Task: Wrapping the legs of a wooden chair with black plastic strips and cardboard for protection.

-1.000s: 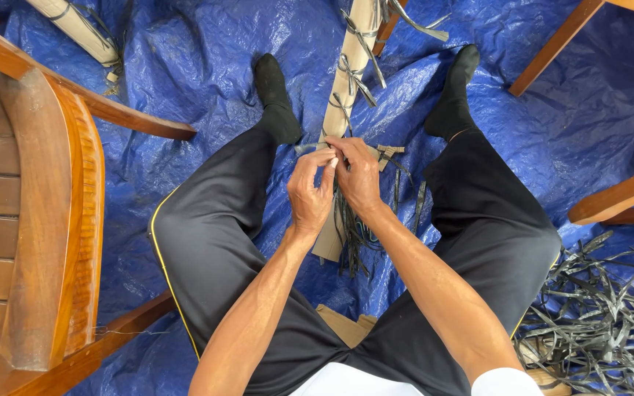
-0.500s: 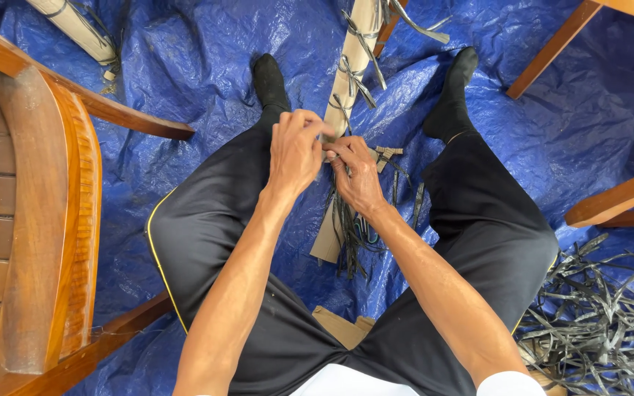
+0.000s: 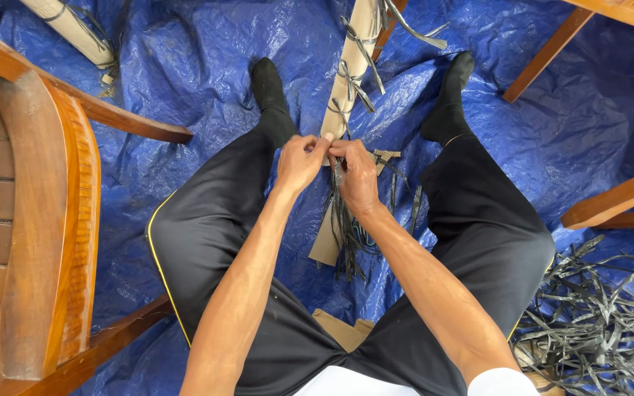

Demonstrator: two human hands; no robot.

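Head view, looking down on a seated person with legs spread over a blue tarp (image 3: pixel 185 66). Left hand (image 3: pixel 299 163): fingers pinched together on a dark strap (image 3: pixel 339 172) at the edge of a long tan slat (image 3: pixel 346 81). Right hand (image 3: pixel 357 176): fingers curled, gripping the same strap just beside the left fingertips; the two hands touch. Slat: lies between the legs, running from under the hands away toward the top edge, with several knotted straps tied round it at intervals; its near end shows below the hands, lying on the tarp. Loose strap ends: hang in a dark bunch (image 3: pixel 350 235) beneath the right hand, along the slat. Strap pile (image 3: pixel 596 323): a tangled heap on the tarp at the lower right, beside the right thigh, well apart from the hands. Wooden chair (image 3: pixel 38 220): at the left edge, its arm near the left knee. Further wooden chair legs (image 3: pixel 610 198): right side. Second slat (image 3: pixel 75 29): top left, tied with strap.
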